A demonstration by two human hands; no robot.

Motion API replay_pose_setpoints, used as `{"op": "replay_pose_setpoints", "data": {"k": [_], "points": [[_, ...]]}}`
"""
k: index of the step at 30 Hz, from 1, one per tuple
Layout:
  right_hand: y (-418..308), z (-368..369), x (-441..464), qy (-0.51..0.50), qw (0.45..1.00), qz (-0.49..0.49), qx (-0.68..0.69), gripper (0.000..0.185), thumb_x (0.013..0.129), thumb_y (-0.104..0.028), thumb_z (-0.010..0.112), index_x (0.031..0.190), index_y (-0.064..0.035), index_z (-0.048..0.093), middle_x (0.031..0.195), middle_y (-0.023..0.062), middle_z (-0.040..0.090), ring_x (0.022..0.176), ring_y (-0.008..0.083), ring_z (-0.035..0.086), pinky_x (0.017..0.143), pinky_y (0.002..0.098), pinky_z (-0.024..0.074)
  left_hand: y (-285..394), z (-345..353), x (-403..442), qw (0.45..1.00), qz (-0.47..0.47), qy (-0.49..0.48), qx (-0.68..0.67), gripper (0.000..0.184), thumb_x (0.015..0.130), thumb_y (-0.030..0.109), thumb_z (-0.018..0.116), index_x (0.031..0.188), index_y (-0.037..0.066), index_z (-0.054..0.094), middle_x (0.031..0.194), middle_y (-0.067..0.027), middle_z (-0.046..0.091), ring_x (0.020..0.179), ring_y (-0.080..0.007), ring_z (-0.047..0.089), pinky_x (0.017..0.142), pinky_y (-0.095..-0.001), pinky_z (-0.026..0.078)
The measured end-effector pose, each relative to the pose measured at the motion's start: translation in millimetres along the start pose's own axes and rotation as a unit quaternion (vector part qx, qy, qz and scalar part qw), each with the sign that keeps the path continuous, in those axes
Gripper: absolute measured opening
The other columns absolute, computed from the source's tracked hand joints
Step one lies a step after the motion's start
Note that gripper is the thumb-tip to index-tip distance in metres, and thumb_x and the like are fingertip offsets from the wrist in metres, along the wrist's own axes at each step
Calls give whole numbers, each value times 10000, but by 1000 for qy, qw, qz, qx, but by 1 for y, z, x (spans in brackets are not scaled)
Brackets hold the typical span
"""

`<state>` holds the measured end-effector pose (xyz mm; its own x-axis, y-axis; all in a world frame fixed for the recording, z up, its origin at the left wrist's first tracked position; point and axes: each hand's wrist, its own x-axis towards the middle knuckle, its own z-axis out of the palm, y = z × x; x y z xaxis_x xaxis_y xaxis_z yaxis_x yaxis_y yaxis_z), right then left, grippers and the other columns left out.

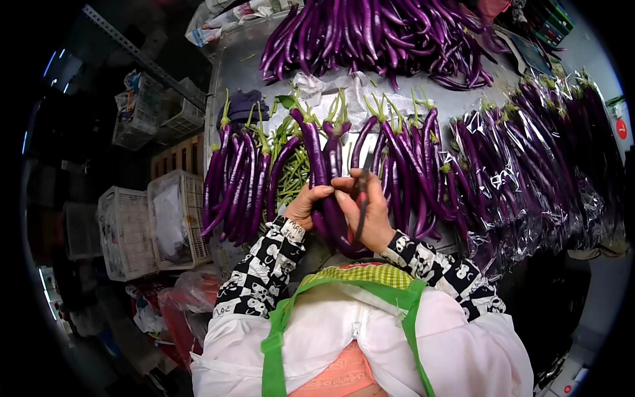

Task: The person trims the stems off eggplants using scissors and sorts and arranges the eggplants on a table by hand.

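The metal counter (231,66) carries a large heap of eggplants (370,33) at its far side and wrapped eggplants (522,152) at the right. In front of the person, the held eggplant (317,155) is in the grasp of the left hand (304,206). The right hand (376,215) is curled around a dark tool (362,208), perhaps scissors. The step seems to be working on this one piece; the next move calls for a steady left hold.

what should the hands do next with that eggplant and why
Perhaps lift the black-and-red tool toward the green stem of the eggplant: the right hand holds the tool lower down, the left hand grips the eggplant, and the stem is on it.
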<state>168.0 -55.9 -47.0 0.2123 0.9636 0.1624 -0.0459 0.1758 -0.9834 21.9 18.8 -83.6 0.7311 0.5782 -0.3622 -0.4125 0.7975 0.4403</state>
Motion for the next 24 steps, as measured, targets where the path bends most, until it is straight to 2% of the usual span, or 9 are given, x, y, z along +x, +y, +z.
{"op": "replay_pose_setpoints", "data": {"k": [2,3,6,9,13,16,19,20,24], "points": [[-4,-8,1,16,999,-9,49,397,902,-43,628,1232,-8,408,998,89,615,854,135,616,742,262,511,11,0,-8,999,17,25,33,415,791,136,704,1147,-21,556,1056,-136,664,844,-227,682,766,-356,591],[-5,-15,3,45,998,-36,-30,365,912,-89,635,1214,-8,446,926,68,605,792,118,592,693,256,495,18,2,-16,998,31,30,48,476,775,145,711,1179,-23,523,1077,-142,654,814,-237,681,730,-365,598],[-22,-44,21,-33,985,-6,-172,442,896,-267,688,1182,27,525,813,60,573,689,118,549,636,275,477,45,6,-44,986,50,38,155,548,750,149,716,1222,-31,502,1061,-139,632,816,-236,671,722,-385,604],[-21,-62,28,-131,957,-36,-258,472,877,-309,702,1160,33,541,737,98,545,655,183,556,620,324,469,66,11,-70,951,36,71,300,710,669,191,794,1270,-5,469,1044,-109,635,803,-211,661,711,-350,580],[-28,-64,34,-192,937,-33,-291,456,884,-338,685,1135,18,550,717,107,537,637,203,548,605,341,461,75,10,-99,919,13,90,384,745,617,216,837,1246,3,500,1029,-101,643,785,-199,649,727,-332,554],[-32,-57,40,-270,930,50,-243,393,903,-367,652,1055,-17,556,735,129,533,644,240,537,613,370,447,69,10,-113,912,11,93,399,761,610,226,849,1252,6,504,1029,-98,651,794,-189,646,729,-324,545],[-25,-47,41,-301,925,64,-220,403,901,-385,651,1039,-20,553,732,136,532,656,270,536,637,382,452,59,9,-120,898,30,98,428,779,608,231,858,1262,9,499,1043,-93,655,826,-177,644,733,-321,545],[-29,-44,41,-305,922,97,-216,436,901,-407,644,1047,-8,547,764,145,541,690,288,543,666,391,457,60,17,-123,905,5,111,411,729,601,165,844,1241,21,528,1049,-72,663,968,-159,619,886,-309,492],[-24,-38,34,-278,935,-8,-222,476,904,-427,632,1094,1,546,828,156,553,766,313,569,707,400,459,55,5,-129,912,-4,125,391,726,603,152,840,1245,22,528,1066,-77,661,990,-161,620,901,-313,488]]}}
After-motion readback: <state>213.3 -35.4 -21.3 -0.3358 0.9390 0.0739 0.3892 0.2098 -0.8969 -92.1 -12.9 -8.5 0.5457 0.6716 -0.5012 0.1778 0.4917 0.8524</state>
